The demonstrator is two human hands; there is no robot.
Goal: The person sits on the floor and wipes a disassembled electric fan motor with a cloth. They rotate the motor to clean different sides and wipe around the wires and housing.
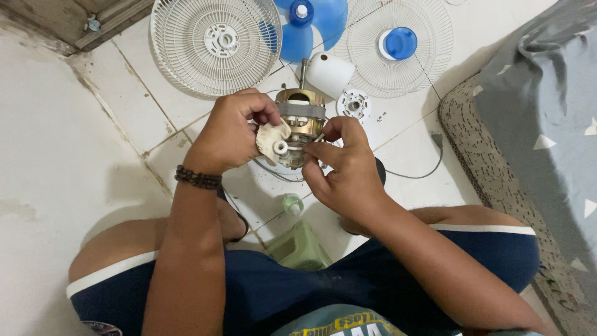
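Note:
I hold a fan motor (301, 118), brass-coloured with a grey band, over the tiled floor. My left hand (231, 132) grips its left side and presses a cream cloth (272, 140) against it. My right hand (346, 163) pinches at the motor's lower right, where thin wires show. A beaded bracelet (198, 178) circles my left wrist.
On the floor beyond lie a white fan grille (214, 43), a blue fan blade (305, 22), a second grille with a blue cap (398, 43), a white motor cover (328, 73) and a small white disc (354, 103). A green bottle (298, 242) sits between my knees. A grey mattress (547, 118) lies right.

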